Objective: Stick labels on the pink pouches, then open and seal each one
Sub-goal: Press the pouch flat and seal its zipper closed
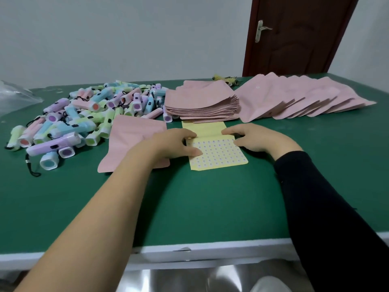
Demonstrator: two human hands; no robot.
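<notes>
A yellow label sheet (pixel 219 153) with rows of small stickers lies on the green table in front of me. My left hand (pixel 179 144) rests on its left edge, thumb on the stickers, fingers curled at the sheet's fold. My right hand (pixel 250 139) presses on the sheet's right edge with fingers spread low. One pink pouch (pixel 130 135) lies flat just left of the sheet, partly under my left forearm. A thick stack of pink pouches (pixel 200 102) sits behind the sheet. A fanned row of pink pouches (pixel 299 95) spreads to the right.
A heap of pastel toy flashlights (pixel 84 114) with black cords covers the table's left side. A clear plastic bag (pixel 14 95) lies at the far left. A small yellow object (pixel 226 79) sits at the back edge. A brown door (pixel 294 34) stands behind.
</notes>
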